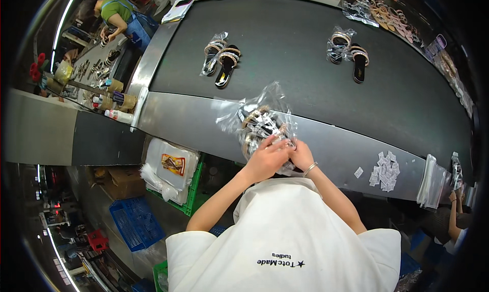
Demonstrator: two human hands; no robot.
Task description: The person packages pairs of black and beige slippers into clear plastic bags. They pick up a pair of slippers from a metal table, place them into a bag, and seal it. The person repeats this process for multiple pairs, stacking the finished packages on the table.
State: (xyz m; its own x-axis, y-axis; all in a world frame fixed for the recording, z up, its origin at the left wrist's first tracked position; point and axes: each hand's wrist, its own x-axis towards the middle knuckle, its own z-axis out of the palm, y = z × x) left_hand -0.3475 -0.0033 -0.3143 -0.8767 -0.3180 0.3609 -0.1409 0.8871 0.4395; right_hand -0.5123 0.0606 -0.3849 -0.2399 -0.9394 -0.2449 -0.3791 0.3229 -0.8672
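Close in front of my body, a clear plastic bag (pixel 272 99) with sandals (pixel 257 120) in it is held over the steel ledge (pixel 186 114). The sandals have dark insoles and pale, glittery straps. My left hand (pixel 266 160) is closed on the near side of the bag, its fingers bent over the crumpled film. Beside it, my right hand (pixel 301 155) grips the bag's near right edge, with a bracelet (pixel 310 169) on that wrist. The fingertips of both hands nearly meet, and the film partly hides what lies between them.
A dark conveyor belt (pixel 290 52) carries a left sandal pair (pixel 227 67) and a right pair (pixel 359 63), each with one sandal bagged. Small white packets (pixel 385 171) and flat plastic bags (pixel 429 182) lie rightward. Crates, including a blue one (pixel 135 223), stand lower left. Another person (pixel 122 19) works far left.
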